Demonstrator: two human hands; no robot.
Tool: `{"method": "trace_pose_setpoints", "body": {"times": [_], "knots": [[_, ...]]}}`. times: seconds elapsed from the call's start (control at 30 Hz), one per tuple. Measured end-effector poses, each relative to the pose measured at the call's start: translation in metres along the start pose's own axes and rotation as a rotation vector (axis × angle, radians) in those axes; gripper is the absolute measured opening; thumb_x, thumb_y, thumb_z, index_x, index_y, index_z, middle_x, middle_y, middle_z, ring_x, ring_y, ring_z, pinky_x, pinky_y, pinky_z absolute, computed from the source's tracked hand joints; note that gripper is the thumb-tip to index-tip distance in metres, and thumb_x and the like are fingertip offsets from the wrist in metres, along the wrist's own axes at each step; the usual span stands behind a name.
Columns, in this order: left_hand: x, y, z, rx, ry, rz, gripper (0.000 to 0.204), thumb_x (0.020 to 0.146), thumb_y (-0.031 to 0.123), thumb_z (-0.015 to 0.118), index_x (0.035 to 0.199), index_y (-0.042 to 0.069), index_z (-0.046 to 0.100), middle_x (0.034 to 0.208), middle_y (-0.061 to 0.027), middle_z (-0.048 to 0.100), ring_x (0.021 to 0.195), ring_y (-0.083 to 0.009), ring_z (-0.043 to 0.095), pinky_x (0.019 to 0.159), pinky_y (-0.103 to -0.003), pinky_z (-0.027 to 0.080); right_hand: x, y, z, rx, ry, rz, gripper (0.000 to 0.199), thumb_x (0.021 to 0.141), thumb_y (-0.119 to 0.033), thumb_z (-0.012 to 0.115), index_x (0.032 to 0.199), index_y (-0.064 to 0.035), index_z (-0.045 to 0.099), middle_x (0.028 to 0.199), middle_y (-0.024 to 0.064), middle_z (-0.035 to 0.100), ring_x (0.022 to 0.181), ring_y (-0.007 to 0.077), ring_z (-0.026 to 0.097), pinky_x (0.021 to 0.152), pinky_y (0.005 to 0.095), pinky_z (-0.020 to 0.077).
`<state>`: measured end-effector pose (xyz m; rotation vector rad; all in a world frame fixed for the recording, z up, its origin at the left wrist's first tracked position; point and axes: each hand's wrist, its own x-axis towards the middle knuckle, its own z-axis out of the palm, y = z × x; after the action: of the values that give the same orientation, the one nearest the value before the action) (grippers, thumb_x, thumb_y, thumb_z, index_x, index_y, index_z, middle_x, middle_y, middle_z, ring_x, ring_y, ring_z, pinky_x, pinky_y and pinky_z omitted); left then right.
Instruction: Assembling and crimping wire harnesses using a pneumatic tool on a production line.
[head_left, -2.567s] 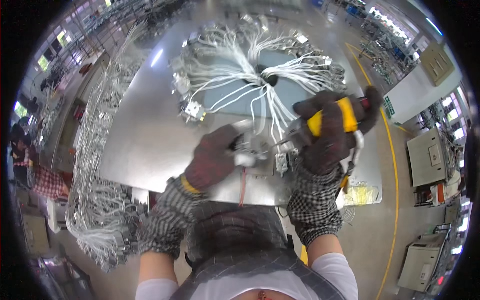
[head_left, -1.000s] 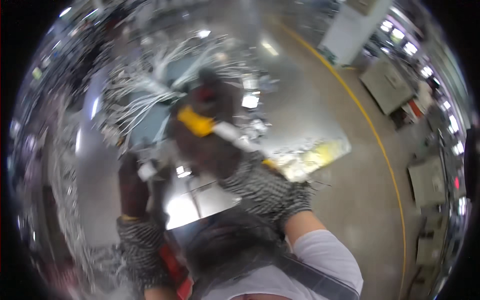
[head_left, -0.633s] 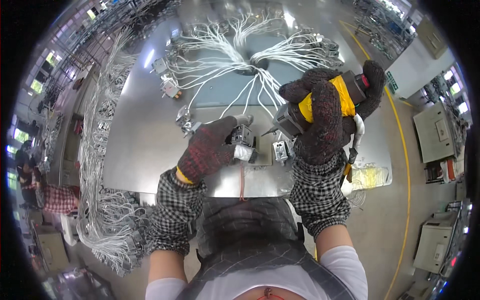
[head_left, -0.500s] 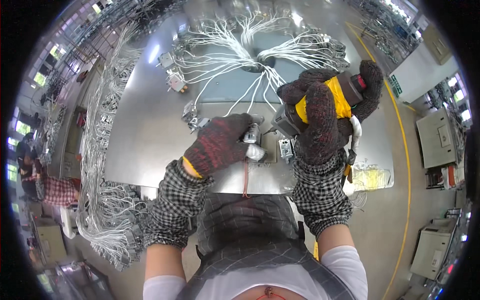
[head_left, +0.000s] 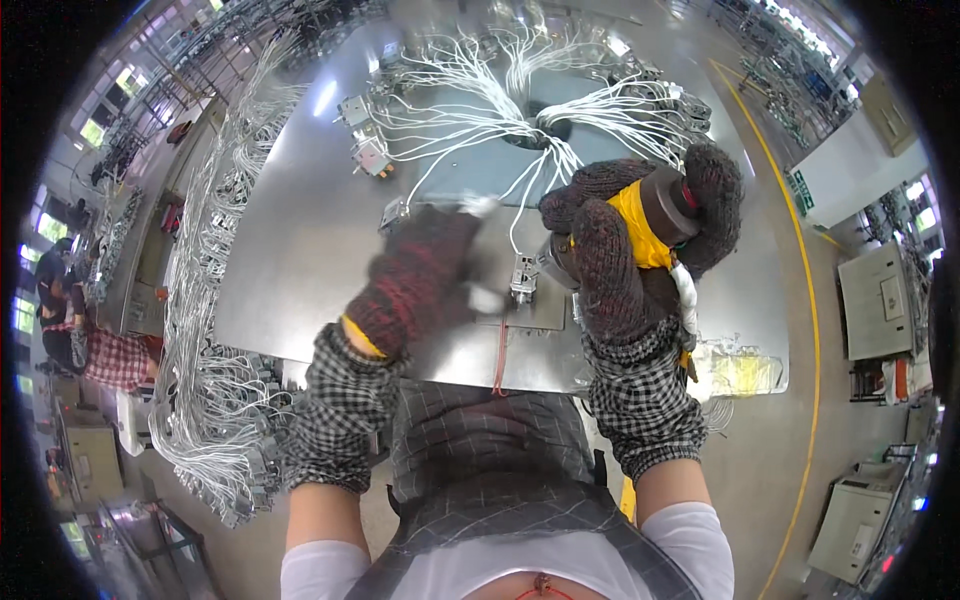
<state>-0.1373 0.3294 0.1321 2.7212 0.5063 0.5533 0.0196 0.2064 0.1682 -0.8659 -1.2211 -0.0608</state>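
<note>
My left hand (head_left: 420, 265), in a dark red-black knit glove with white-wrapped fingertips, is smeared by motion. Its thumb and forefinger are apart, with no object visible between them. Just to its right, a small metal connector block (head_left: 522, 280) on a white wire sits on a flat plate (head_left: 540, 315) near the table's front edge. My gloved right hand (head_left: 625, 260) is wrapped round a dark power screwdriver (head_left: 670, 205) bound with yellow tape. The tool's front end points down-left toward the block; its tip is hidden or too small to make out.
White wires (head_left: 480, 125) fan out from a hole in the metal table (head_left: 270, 270), with connector blocks (head_left: 372, 155) at their ends. A bundle of wired parts (head_left: 215, 420) hangs at the left. A reddish strap (head_left: 501, 360) hangs over the front edge. Another person (head_left: 110, 355) is at far left.
My left hand has let go of the metal connector block and moved left. The screwdriver in my right hand has shifted slightly down and left.
</note>
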Motion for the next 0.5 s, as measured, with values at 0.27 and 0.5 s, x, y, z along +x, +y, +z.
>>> {"method": "trace_pose_setpoints", "body": {"times": [0.27,0.5], "knots": [[-0.001,-0.029,-0.015,0.294,-0.347,-0.100,0.052,0.079,0.051,0.068,0.109,0.009,0.065,0.104,-0.0163,0.067,0.103,-0.0298,0.063,0.098,-0.044,0.041,0.002,-0.002,0.007,0.142,0.086,0.096,0.074,0.087,-0.003,0.067,0.146,-0.0181,0.023,0.096,0.0146,0.063,0.077,0.0219,0.066,0.069,0.0384,0.0590],[-0.022,-0.001,0.006,-1.194,-0.040,-0.416,0.058,0.089,0.032,0.069,0.131,-0.004,0.050,0.111,-0.0151,0.063,0.091,-0.0221,0.066,0.079,-0.033,0.054,0.004,0.003,0.005,0.247,0.177,0.160,0.071,0.088,-0.002,0.065,0.145,-0.0141,0.024,0.095,0.0148,0.062,0.073,0.0224,0.066,0.068,0.0382,0.0588]]}}
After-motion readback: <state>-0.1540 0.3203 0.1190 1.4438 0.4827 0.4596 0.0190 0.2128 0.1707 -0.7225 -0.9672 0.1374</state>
